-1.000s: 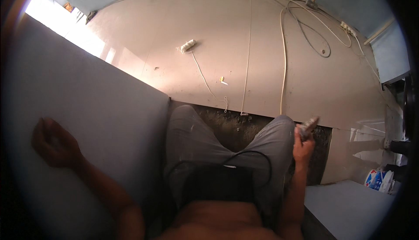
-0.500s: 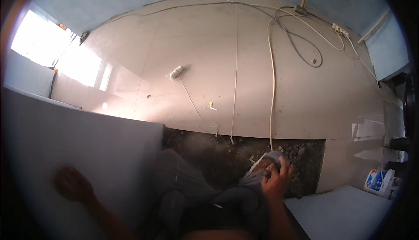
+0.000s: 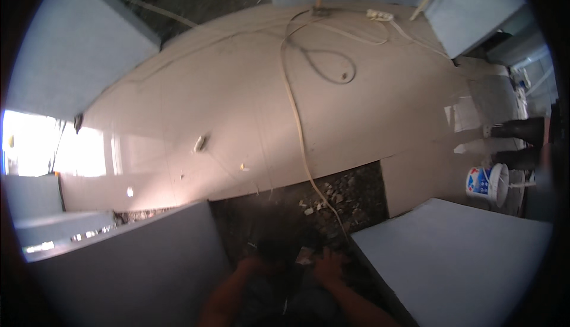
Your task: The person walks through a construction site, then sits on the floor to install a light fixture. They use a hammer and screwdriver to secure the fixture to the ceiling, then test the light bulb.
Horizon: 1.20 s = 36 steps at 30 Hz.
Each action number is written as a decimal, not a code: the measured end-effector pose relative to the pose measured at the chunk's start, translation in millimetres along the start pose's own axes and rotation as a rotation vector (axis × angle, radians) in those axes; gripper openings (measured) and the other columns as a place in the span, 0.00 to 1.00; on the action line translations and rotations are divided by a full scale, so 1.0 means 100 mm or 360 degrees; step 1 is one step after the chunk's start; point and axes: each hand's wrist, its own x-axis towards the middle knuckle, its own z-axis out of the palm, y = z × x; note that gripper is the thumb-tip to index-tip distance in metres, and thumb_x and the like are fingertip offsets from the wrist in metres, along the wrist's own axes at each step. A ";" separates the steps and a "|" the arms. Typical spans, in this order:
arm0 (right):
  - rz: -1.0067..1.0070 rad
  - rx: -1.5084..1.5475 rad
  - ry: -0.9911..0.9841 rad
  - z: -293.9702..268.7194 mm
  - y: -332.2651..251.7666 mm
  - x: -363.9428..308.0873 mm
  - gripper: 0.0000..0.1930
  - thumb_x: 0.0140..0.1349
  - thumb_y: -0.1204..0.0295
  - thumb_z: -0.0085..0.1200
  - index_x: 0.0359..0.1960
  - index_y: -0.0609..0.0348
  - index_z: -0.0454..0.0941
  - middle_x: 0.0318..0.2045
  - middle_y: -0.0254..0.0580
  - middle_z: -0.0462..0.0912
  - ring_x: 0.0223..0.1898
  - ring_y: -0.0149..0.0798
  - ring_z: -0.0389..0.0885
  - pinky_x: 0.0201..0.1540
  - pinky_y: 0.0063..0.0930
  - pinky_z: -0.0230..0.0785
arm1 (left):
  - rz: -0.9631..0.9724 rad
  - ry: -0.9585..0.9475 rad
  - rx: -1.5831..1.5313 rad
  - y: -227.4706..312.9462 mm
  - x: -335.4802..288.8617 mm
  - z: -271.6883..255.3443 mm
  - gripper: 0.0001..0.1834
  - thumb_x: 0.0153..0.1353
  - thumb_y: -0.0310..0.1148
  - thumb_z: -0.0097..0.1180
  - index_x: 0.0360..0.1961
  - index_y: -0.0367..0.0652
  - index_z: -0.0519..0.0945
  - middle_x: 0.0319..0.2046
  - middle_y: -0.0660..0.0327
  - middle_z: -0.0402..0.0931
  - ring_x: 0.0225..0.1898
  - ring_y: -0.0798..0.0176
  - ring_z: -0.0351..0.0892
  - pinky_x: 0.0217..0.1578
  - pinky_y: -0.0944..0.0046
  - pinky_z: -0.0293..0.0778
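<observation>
Low in the middle, both hands are close together over dark rubble ground. My left hand (image 3: 252,264) is blurred and in shadow beside a dark shape (image 3: 276,250) that I cannot make out; its fingers are hidden. My right hand (image 3: 331,266) has its fingers spread, with no thing visible in its grasp. Just left of it shows a small pinkish-brown flat piece (image 3: 305,256). A cream cable (image 3: 301,143) runs across the tiles and down over the rubble (image 3: 335,199) near my right hand.
Grey-blue slabs or low walls stand at my left (image 3: 136,267) and right (image 3: 457,261). Beyond are glossy beige tiles (image 3: 237,101) with a string roll (image 3: 200,143), a hammer (image 3: 320,11), a power strip (image 3: 380,15) and a white-blue bucket (image 3: 488,183). A person's dark-clad legs (image 3: 519,128) are at right.
The view has swung to the right. My left hand has left the grey surface and come to the middle. My right hand, earlier closed around a grey roundish thing, now has its fingers apart.
</observation>
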 end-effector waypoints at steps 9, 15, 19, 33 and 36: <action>-0.0067 0.0913 -0.0658 0.72 0.66 0.57 0.29 0.45 0.46 0.61 0.43 0.55 0.81 0.45 0.48 0.81 0.46 0.51 0.79 0.51 0.41 0.68 | -0.0001 0.0710 0.0269 1.88 -0.99 -1.31 0.19 0.62 0.48 0.48 0.43 0.47 0.81 0.43 0.53 0.79 0.43 0.53 0.79 0.44 0.56 0.74; -0.0009 0.0626 -0.0429 -1.24 1.35 0.55 0.27 0.45 0.49 0.62 0.39 0.59 0.82 0.36 0.50 0.83 0.36 0.45 0.82 0.43 0.42 0.71 | 0.1014 0.0264 0.0890 1.42 0.42 -2.23 0.21 0.54 0.42 0.59 0.47 0.45 0.79 0.43 0.53 0.79 0.43 0.51 0.79 0.43 0.60 0.76; 0.0399 0.1029 -0.0377 -1.44 1.93 0.89 0.22 0.47 0.54 0.61 0.34 0.62 0.82 0.27 0.49 0.82 0.27 0.42 0.81 0.31 0.37 0.73 | 0.1397 0.0565 0.0340 1.94 0.47 -2.84 0.17 0.56 0.43 0.57 0.43 0.45 0.80 0.35 0.60 0.81 0.36 0.61 0.81 0.38 0.61 0.76; 0.0990 0.2019 -0.0091 -3.39 2.87 1.39 0.17 0.50 0.63 0.65 0.35 0.65 0.81 0.28 0.43 0.81 0.31 0.43 0.79 0.39 0.38 0.71 | 0.0482 0.0856 0.1466 2.14 -0.25 -3.86 0.13 0.54 0.36 0.57 0.41 0.49 0.78 0.36 0.64 0.80 0.41 0.61 0.79 0.39 0.62 0.76; 0.0981 0.2630 -0.0306 -3.99 2.90 1.25 0.17 0.52 0.64 0.64 0.36 0.67 0.80 0.24 0.40 0.80 0.29 0.39 0.79 0.39 0.36 0.71 | 0.0376 0.0862 0.1481 2.15 -0.34 -4.02 0.07 0.55 0.38 0.55 0.33 0.49 0.77 0.32 0.65 0.80 0.39 0.61 0.80 0.37 0.61 0.77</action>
